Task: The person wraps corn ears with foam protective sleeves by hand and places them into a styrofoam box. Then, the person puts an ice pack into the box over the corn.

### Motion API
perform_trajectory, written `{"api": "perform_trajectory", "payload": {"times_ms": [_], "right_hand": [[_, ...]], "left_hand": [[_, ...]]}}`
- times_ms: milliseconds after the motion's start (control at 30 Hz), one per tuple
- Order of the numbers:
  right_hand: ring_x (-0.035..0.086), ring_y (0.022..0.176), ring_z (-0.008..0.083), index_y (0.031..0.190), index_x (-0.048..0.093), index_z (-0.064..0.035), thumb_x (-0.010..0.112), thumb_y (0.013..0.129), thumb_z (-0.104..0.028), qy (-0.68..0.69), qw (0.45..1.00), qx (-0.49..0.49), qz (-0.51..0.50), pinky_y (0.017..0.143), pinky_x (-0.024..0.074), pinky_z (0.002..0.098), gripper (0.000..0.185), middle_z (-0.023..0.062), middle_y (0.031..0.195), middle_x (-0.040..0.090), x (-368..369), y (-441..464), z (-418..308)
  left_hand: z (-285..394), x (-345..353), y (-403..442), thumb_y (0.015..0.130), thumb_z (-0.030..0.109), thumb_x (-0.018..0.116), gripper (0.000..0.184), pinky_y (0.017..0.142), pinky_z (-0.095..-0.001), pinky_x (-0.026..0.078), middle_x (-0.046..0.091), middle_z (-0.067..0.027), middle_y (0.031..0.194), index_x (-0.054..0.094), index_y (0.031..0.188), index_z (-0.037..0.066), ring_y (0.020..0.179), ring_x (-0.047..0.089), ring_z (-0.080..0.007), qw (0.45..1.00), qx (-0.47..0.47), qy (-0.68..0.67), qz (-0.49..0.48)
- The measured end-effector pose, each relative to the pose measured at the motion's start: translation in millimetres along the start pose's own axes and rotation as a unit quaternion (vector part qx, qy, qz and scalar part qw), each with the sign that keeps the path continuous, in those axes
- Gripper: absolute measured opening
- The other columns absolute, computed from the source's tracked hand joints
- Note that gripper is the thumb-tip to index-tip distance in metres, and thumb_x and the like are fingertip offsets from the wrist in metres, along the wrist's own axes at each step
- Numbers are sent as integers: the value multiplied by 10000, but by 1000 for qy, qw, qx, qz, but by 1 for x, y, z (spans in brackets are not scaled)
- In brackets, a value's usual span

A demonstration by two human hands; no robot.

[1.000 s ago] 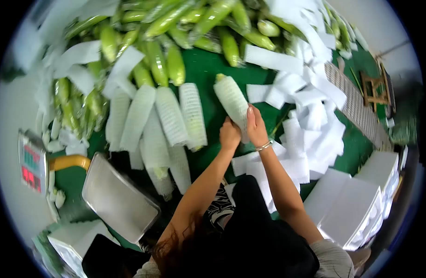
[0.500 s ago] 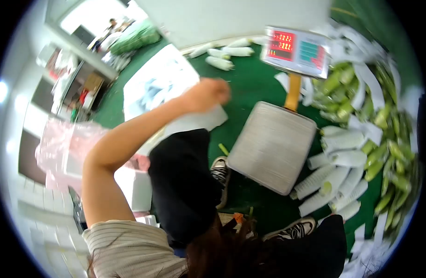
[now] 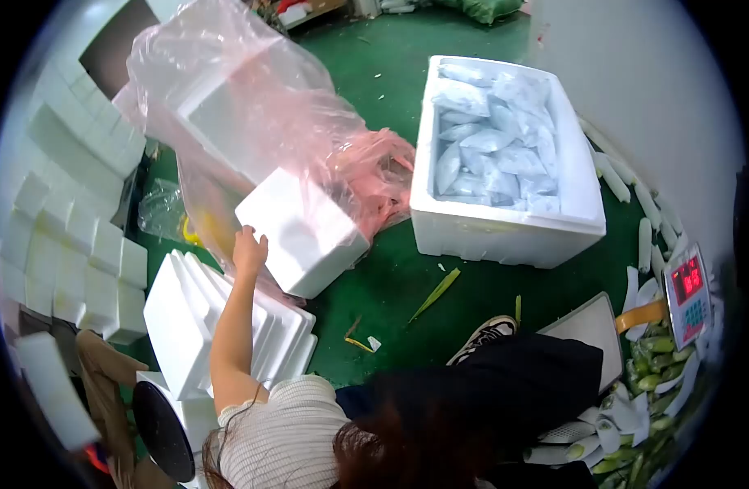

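My left hand (image 3: 251,248) reaches out at the near left edge of a white foam box (image 3: 301,228). Its fingers look apart, with the fingertips at or against the box's edge; firm contact cannot be made out. The box sticks out of a large, clear pinkish plastic bag (image 3: 252,90) that holds more white foam. Below my forearm stands a row of white foam lids or panels (image 3: 264,334). My right hand is out of view.
An open foam box (image 3: 509,236) full of clear ice-like packs stands ahead. At right are a scale's lit display (image 3: 688,293), its platform (image 3: 582,326) and green-husked produce (image 3: 652,359), some in white sleeves. Foam blocks (image 3: 73,269) and a person's brown trousers (image 3: 110,375) are left.
My view has swung left, so the scale now sits at the right edge. My left hand has moved from over the ice-pack box to the foam box in the plastic bag.
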State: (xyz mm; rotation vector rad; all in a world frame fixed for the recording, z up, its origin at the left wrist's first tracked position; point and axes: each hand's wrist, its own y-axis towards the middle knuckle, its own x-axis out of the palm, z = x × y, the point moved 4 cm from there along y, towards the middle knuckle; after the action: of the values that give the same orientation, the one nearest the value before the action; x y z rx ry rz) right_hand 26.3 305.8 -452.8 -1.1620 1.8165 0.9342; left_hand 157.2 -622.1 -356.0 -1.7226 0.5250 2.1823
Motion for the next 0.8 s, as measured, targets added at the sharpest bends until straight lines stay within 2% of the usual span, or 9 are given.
{"api": "perform_trajectory", "payload": {"times_ms": [100, 200, 300, 367, 500, 600, 667, 700, 800], "right_hand": [[540, 884, 287, 1042, 485, 52, 681, 764, -236, -33, 999, -2, -19, 801, 434, 389, 446, 195, 963, 557, -26, 14, 2], [541, 873, 287, 1031, 490, 48, 678, 765, -241, -60, 998, 19, -29, 791, 437, 388, 435, 193, 952, 558, -59, 15, 18], [542, 862, 287, 1019, 494, 44, 675, 767, -247, -88, 994, 53, -28, 780, 439, 386, 425, 191, 941, 559, -101, 12, 50], [542, 854, 287, 1012, 497, 41, 672, 768, -250, -107, 990, 82, -28, 773, 440, 385, 418, 189, 934, 560, -129, 6, 74], [543, 840, 288, 997, 503, 35, 668, 770, -258, -138, 981, 137, -21, 759, 443, 383, 405, 186, 920, 561, -185, -6, 128], [544, 828, 288, 985, 508, 31, 665, 772, -263, -143, 976, 161, -15, 748, 446, 381, 396, 184, 909, 562, -218, -20, 155], [544, 821, 288, 978, 511, 28, 663, 773, -267, -135, 977, 166, -9, 741, 447, 380, 390, 182, 902, 563, -217, -32, 167], [545, 817, 288, 974, 513, 27, 662, 774, -269, -130, 978, 161, -8, 737, 448, 380, 387, 181, 898, 564, -215, -34, 171], [534, 744, 278, 877, 532, 10, 651, 757, -231, -152, 983, 103, 10, 685, 441, 380, 295, 157, 811, 552, -212, -53, 167]], "left_hand": [[-46, 30, 23, 803, 273, 580, 430, 860, -457, 438, 553, -261, 1068, 506, 1068, -56, 967, 551, -408, 986, 65, -66, 138], [-138, 116, 77, 873, 535, 407, 753, 947, -448, 392, 530, -297, 1139, 466, 1089, -184, 1061, 524, -422, 949, -258, -177, 38], [-38, 128, 27, 829, 631, 453, 920, 990, -434, 362, 454, -336, 1236, 366, 1197, -207, 1172, 456, -415, 940, -264, -215, -29], [38, 80, -22, 864, 313, 582, 679, 978, -424, 365, 500, -262, 1233, 304, 1308, -120, 1101, 519, -367, 942, -27, -335, 1], [126, -81, -112, 856, 99, 552, 318, 834, -313, 442, 606, -139, 1066, 545, 1157, -2, 921, 563, -201, 768, 382, -509, 70], [51, -12, -65, 841, 167, 624, 348, 818, -302, 423, 549, -119, 994, 510, 1100, -35, 902, 529, -213, 816, 7, -525, 244], [26, 56, -39, 886, 293, 591, 416, 795, -291, 402, 474, -90, 973, 481, 1095, -49, 851, 449, -171, 767, -105, -631, 42], [39, 71, -43, 887, 367, 576, 492, 788, -299, 410, 482, -93, 974, 470, 1110, -59, 854, 452, -176, 811, -87, -573, 78], [75, 109, -41, 790, 579, 591, 846, 861, -349, 415, 461, -196, 1238, 319, 1319, -23, 1051, 510, -271, 568, -312, -748, -143]]}}
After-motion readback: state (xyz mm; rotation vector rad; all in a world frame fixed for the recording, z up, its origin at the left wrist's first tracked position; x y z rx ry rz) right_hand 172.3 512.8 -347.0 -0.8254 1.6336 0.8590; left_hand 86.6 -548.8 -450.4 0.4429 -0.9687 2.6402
